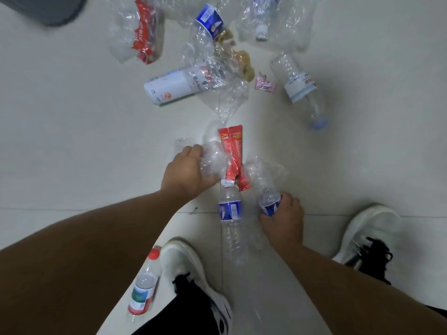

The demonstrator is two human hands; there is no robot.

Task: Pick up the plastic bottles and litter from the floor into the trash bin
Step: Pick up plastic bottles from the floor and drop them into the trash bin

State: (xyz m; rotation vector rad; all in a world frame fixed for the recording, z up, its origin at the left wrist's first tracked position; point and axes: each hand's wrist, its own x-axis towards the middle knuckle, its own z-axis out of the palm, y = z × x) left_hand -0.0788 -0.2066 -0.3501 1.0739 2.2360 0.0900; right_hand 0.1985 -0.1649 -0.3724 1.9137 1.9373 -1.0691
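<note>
A: Floor [72, 141], pale tile, carries everything. Why the dark grey ribbed trash bin [48, 10] at the far-left corner?

B: My read: parked within reach of the pile. Only its lower wall shows; the frame cuts the rest, so I cannot tell how full it is.

A: Biggest piece of litter?

B: White-labelled clear plastic bottle [174, 87], on its side mid-floor, half under crumpled clear film [217, 76]. Film blurs the neck end. Beyond it, a crushed clear bottle with red label [142, 32] and a blue-labelled bottle [209, 19], toward the far edge.

A: Right side?

B: Clear ribbed bottle with pale label and blue cap [298, 85], lying slantwise, apart from the heap.

A: The hands?

B: Left hand [186, 170] is clenched round a crumpled clear bottle [212, 160] with a loose red label strip [232, 151] trailing off it. Right hand [283, 218] is closed on a small blue-labelled clear bottle [268, 204], neck pointing away. Likely gathering two at once to save a trip. Whether either is off the floor, I cannot tell.

A: Between the hands?

B: Another blue-labelled clear bottle [231, 223], flat on the tile, untouched.

A: Near edge?

B: Red-capped bottle with green and red label [144, 286], against the left white shoe [193, 269], partly hidden by the forearm.

A: Smallest?

B: Pink wrapper scrap [264, 83], print illegible.
</note>
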